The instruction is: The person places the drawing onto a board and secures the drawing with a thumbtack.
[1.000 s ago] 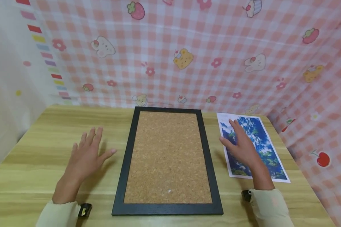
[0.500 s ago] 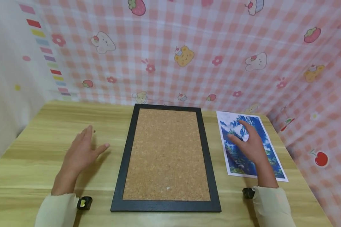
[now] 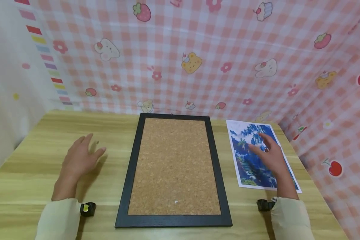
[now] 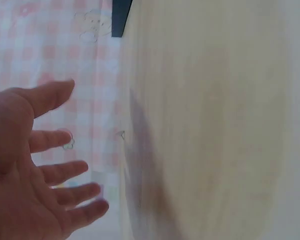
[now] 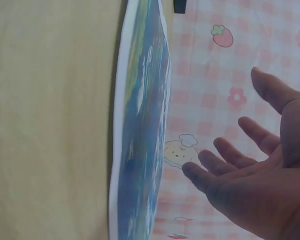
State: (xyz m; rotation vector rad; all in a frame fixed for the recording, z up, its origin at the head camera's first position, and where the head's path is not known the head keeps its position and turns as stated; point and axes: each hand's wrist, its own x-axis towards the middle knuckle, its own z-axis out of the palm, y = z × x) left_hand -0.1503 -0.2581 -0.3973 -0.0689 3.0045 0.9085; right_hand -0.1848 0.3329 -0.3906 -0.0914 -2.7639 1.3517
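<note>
left hand & right hand moved outward, away from black-framed cork board, vs earlier frame

board is laid flat on wood-grain tbl, btwn both hands. white-bordered landscape print is laid to its r, apart from it. l hand is held raised over tbl, thumb parted wide from fingers, shadow cast below. r hand is held above print, thumb & loosely bent fingers kept wide apart. black wrist cams are worn at pale cuffs. pink gingham cloth is hung behind tbl.
</note>
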